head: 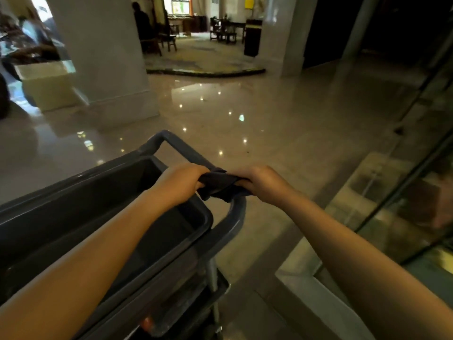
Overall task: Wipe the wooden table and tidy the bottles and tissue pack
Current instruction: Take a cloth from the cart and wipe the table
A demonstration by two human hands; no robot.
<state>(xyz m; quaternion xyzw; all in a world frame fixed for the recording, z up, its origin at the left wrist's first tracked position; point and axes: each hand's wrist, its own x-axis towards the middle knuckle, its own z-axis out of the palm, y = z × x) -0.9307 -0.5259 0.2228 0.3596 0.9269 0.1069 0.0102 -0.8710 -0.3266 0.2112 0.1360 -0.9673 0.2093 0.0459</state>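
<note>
Where floor [282, 123] gleams — hands [180, 181] grip cloth [220, 185] | cart [171, 217]

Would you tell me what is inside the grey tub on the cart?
The grey tub looks dark and empty where visible; the left forearm covers part of its floor.

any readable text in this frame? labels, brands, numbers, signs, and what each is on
None can be read.
Yellow panel on the far wall: no legible characters.
Lit display at the back: too blurred to read.
Grey cart and its tub: no label visible.
Dark cloth, gripped by the left hand and right hand: no print visible.
</note>
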